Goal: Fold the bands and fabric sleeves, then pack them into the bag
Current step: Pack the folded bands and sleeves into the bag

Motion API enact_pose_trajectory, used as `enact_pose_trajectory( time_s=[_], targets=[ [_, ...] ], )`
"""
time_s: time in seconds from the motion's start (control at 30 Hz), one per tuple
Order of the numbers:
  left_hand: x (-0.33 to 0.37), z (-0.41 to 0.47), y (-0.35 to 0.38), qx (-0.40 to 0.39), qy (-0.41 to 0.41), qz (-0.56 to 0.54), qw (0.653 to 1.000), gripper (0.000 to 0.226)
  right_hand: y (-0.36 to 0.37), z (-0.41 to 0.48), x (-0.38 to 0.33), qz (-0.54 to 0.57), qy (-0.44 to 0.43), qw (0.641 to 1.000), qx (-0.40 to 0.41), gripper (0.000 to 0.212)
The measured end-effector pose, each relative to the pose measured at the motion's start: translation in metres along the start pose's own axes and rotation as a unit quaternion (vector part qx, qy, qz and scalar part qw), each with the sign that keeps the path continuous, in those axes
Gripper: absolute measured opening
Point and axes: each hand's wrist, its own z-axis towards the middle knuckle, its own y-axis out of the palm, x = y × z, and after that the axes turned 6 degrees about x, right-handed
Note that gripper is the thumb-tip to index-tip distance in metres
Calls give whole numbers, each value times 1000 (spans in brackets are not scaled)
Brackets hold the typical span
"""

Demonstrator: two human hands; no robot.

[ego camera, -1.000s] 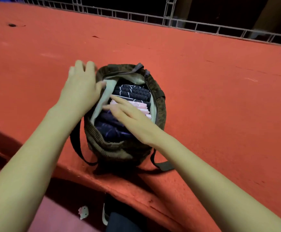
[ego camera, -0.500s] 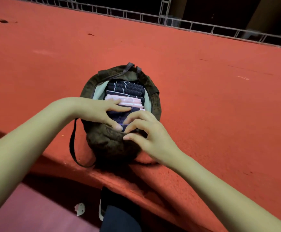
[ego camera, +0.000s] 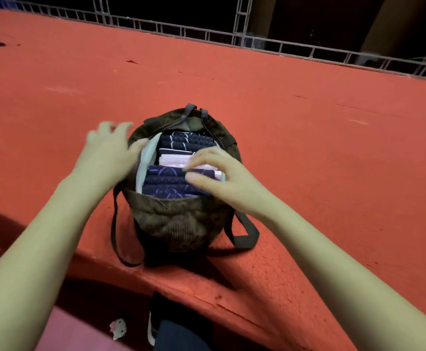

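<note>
One brown bag (ego camera: 176, 219) upright near front edge of red bench (ego camera: 333, 148), mouth open. Contents: folded dark patterned bands (ego camera: 166, 181), pink folded fabric (ego camera: 174, 159). Hands: left hand (ego camera: 105, 153) spread, thumb at bag's left rim; right hand (ego camera: 222, 178) over folds, grip unclear through blur.

The left hand (ego camera: 108, 150) is smeared by motion blur at the left rim of the bag (ego camera: 179, 219), so whether its thumb touches the rim cannot be told. The right hand (ego camera: 219, 178) covers the right ends of the folded pieces (ego camera: 169, 173), whose lower parts sit out of sight in the bag, and whether its blurred fingers pinch one is unclear. Both forearms are cut off at the picture's bottom edge, as is a dark shoe (ego camera: 179, 330). The small white object (ego camera: 118, 328) left of it is too small to identify.
</note>
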Motion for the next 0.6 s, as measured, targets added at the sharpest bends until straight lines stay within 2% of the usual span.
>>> enact_pose_trajectory(
  time_s=[0.07, 0.13, 0.2, 0.23, 0.27, 0.33, 0.37, 0.4, 0.47, 0.53, 0.6],
  targets=[
    [-6, -8, 1, -42, -131, 28, 990, 66, 12, 17, 14, -71, 38, 996, -21, 36],
    [-10, -11, 11, -100, -145, -16, 984, 53, 29, 28, 25, -206, 58, 973, -87, 48],
    [-5, -10, 13, -52, -120, -91, 987, 35, 42, 31, 30, -260, 71, 953, -140, 51],
    [1, -9, 8, -7, -104, -127, 986, 30, 44, 32, 34, -248, 72, 957, -130, 50],
    [9, -7, 2, 28, -95, -150, 984, 27, 43, 33, 37, -234, 64, 966, -87, 49],
    [25, -3, -5, 55, -65, -155, 984, 27, 32, 35, 45, -207, 70, 971, 97, 46],
    [33, -3, -4, 53, -52, -147, 986, 26, 23, 35, 51, -203, 115, 954, 187, 45],
    [41, -4, -3, 52, -38, -140, 988, 24, 12, 35, 58, -194, 187, 934, 233, 48],
    [51, -6, 5, 67, 15, -139, 988, 28, -4, 32, 72, -145, 316, 919, 185, 60],
    [58, -6, 13, 40, 62, -149, 986, 51, -8, 30, 75, -52, 339, 929, 141, 65],
    [63, -3, 17, -16, 46, -150, 987, 56, -10, 33, 78, -56, 319, 931, 170, 62]
  ],
)
